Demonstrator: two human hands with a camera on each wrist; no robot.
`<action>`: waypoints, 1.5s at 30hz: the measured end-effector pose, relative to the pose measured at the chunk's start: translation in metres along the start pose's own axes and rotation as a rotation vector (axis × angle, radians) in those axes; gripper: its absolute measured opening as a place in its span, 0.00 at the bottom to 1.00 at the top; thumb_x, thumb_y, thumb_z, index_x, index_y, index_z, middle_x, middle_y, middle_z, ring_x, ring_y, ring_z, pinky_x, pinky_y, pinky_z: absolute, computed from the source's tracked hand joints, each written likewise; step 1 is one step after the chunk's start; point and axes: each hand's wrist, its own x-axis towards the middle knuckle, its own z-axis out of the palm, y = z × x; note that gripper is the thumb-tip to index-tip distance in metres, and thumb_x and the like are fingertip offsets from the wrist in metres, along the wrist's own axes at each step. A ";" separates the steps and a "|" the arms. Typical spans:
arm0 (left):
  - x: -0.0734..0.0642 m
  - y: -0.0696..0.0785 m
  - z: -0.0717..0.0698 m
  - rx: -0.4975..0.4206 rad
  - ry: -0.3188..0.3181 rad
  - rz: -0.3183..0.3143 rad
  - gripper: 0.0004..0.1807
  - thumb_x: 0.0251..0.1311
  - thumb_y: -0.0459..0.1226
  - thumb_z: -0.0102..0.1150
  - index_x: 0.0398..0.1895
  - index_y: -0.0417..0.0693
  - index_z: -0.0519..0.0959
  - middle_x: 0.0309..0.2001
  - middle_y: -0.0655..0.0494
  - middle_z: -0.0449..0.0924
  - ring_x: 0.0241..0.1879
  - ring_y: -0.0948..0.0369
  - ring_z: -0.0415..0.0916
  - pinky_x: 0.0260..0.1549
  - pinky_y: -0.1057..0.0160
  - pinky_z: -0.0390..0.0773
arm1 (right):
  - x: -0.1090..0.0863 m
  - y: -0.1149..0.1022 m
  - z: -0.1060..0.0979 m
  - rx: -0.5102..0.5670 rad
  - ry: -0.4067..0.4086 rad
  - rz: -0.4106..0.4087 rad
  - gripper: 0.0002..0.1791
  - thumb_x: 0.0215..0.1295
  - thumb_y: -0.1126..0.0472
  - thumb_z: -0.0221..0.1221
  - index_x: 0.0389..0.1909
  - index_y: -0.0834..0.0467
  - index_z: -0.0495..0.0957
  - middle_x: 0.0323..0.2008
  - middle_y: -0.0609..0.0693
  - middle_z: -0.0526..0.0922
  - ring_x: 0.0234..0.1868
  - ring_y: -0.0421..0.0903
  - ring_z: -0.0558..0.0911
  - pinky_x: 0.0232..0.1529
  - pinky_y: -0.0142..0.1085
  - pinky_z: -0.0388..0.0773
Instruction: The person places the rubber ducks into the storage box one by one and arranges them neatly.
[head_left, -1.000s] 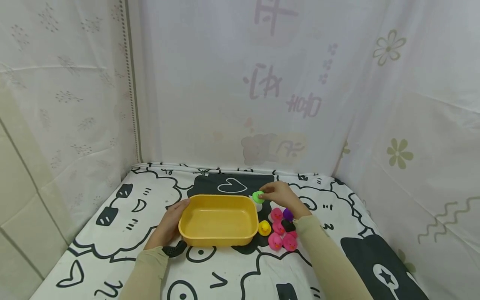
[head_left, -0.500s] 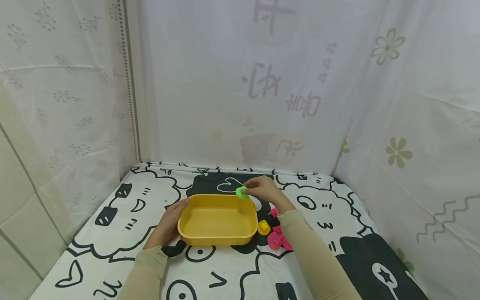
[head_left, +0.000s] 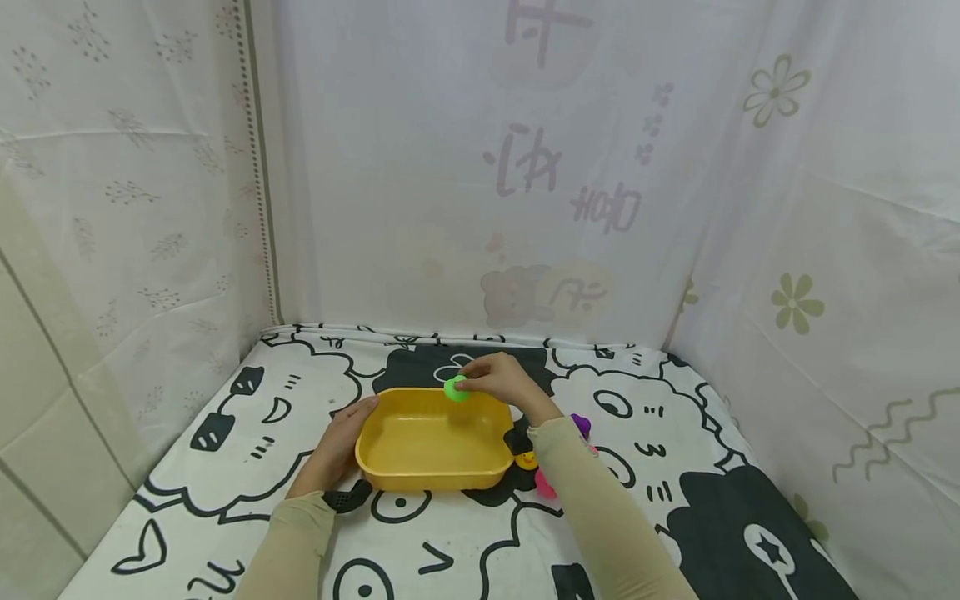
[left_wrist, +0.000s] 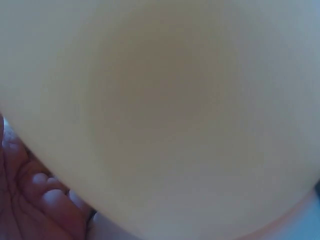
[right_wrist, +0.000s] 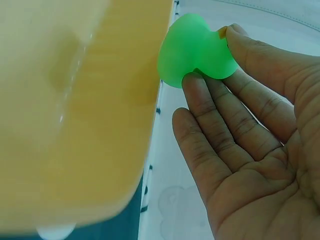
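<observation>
A shallow yellow plastic basin (head_left: 435, 446) stands on the cloth in the head view. My left hand (head_left: 341, 442) holds it at its left side; the blurred basin wall (left_wrist: 165, 110) fills most of the left wrist view, with part of that hand at lower left. My right hand (head_left: 502, 385) pinches a small green toy duck (head_left: 455, 388) over the basin's far rim. In the right wrist view, the thumb and fingertips grip the green duck beside the rim. Right of the basin, a yellow toy duck (head_left: 527, 460) is partly hidden by the right sleeve.
A pink toy (head_left: 545, 486) and a purple toy (head_left: 581, 425) show around the right forearm, which hides other toys. The black-and-white printed cloth (head_left: 420, 550) lies under everything. Pale patterned curtains (head_left: 420, 183) hang behind and at the sides.
My right hand has carried the green duck leftward from right of the basin to over its far rim. The right sleeve now covers more of the toys. My left hand stays at the basin.
</observation>
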 end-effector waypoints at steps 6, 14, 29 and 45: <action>-0.004 0.000 -0.001 0.002 -0.006 0.006 0.43 0.72 0.63 0.43 0.77 0.43 0.58 0.74 0.42 0.61 0.71 0.45 0.61 0.71 0.45 0.60 | 0.004 -0.005 0.012 0.006 -0.025 -0.020 0.17 0.60 0.46 0.70 0.47 0.49 0.87 0.42 0.41 0.87 0.44 0.41 0.83 0.51 0.39 0.82; -0.002 0.001 -0.003 -0.021 -0.019 0.013 0.44 0.70 0.65 0.45 0.77 0.43 0.58 0.75 0.42 0.60 0.71 0.46 0.61 0.71 0.46 0.61 | 0.008 -0.011 0.027 0.027 -0.047 -0.032 0.15 0.60 0.46 0.71 0.45 0.47 0.88 0.40 0.39 0.86 0.44 0.41 0.82 0.50 0.38 0.81; 0.004 -0.006 -0.001 -0.032 -0.033 0.015 0.47 0.68 0.66 0.47 0.78 0.44 0.58 0.76 0.44 0.56 0.73 0.46 0.59 0.70 0.48 0.62 | 0.018 -0.011 0.064 0.061 -0.107 -0.026 0.18 0.58 0.45 0.72 0.47 0.49 0.88 0.41 0.40 0.86 0.43 0.39 0.81 0.49 0.36 0.82; 0.006 -0.006 -0.003 -0.034 -0.041 0.016 0.48 0.67 0.68 0.46 0.78 0.45 0.56 0.77 0.44 0.55 0.72 0.47 0.62 0.67 0.50 0.68 | 0.023 -0.023 0.083 -0.061 -0.207 -0.084 0.17 0.63 0.50 0.70 0.50 0.53 0.87 0.42 0.39 0.86 0.43 0.37 0.80 0.48 0.32 0.80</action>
